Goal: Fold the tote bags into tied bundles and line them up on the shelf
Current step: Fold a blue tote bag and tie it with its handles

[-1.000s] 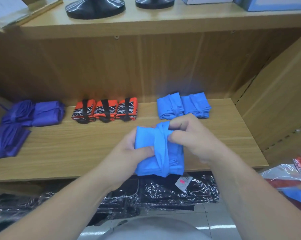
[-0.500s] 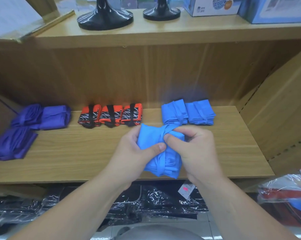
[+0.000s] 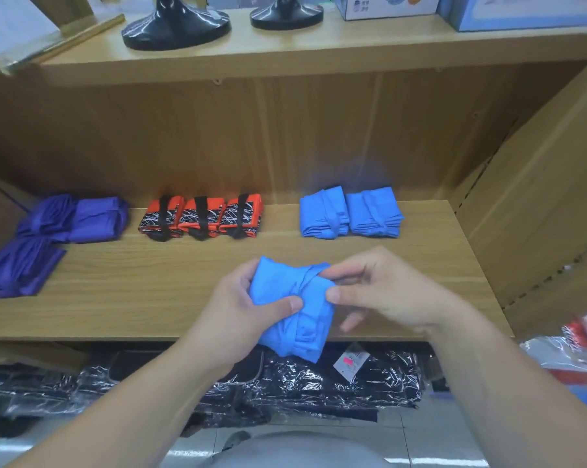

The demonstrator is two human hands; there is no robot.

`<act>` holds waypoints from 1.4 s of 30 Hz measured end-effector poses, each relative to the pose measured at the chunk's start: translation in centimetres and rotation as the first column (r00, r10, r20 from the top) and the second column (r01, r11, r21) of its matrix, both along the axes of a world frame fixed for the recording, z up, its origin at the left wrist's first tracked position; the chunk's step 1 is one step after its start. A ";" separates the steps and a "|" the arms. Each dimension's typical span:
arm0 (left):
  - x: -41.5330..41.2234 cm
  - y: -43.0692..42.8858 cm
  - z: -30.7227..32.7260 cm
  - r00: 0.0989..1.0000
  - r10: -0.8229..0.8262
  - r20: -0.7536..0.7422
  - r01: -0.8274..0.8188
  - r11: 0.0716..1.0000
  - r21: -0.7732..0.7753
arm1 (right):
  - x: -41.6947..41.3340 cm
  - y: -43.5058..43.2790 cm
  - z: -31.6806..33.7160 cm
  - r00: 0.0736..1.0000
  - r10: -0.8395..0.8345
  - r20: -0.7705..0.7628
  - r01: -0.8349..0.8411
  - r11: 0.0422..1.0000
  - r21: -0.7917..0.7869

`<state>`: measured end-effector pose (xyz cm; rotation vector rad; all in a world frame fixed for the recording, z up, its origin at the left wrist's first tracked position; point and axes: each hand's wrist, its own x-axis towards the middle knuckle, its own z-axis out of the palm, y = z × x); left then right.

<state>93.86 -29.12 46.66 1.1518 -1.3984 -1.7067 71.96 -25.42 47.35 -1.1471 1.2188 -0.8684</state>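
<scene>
Gripping folded blue tote bag (image 3: 290,312) with left hand (image 3: 244,315): thumb pressed on front, fingers curled round its left edge. Pinching strap (image 3: 305,282) wrapped across bag's top with right hand (image 3: 390,292), thumb and forefinger closed on it, other fingers loosely curled. Held just above front edge of shelf (image 3: 133,298), right of centre, lower end hanging past the edge. Along back edge, left to right: purple bundles (image 3: 82,219) at left end, another purple one (image 3: 18,275) nearer front-left corner; three orange-and-black bundles (image 3: 201,216) touching in a row, black strap round each; two tied blue bundles (image 3: 349,212) side by side. On upper shelf (image 3: 352,45): two black round bases (image 3: 175,28), two boxes (image 3: 383,8), contents hidden, print too blurred to read. Below shelf: plastic-wrapped dark goods (image 3: 302,383), white tag (image 3: 351,359) with pink sticker, unreadable
</scene>
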 end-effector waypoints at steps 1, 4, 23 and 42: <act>-0.1 -0.1 0.0 0.999 0.032 0.003 -0.032 0.999 0.005 | -0.5 -0.2 0.0 0.983 -0.173 -0.056 0.170 0.984 -0.061; 0.1 -0.8 0.1 0.985 0.170 0.023 -0.169 0.986 -0.007 | -3.1 -0.6 0.3 0.758 -0.651 -0.049 0.612 0.734 -0.295; -3.8 -1.7 -1.1 0.993 0.050 -0.105 -0.042 0.996 0.075 | 3.7 -1.7 -2.3 0.867 -0.482 0.130 0.499 0.845 -0.191; -11.8 -7.5 -3.6 0.948 -0.311 -0.069 0.310 0.950 -0.029 | -2.4 0.8 -3.0 0.446 -0.893 -0.050 0.894 0.444 0.056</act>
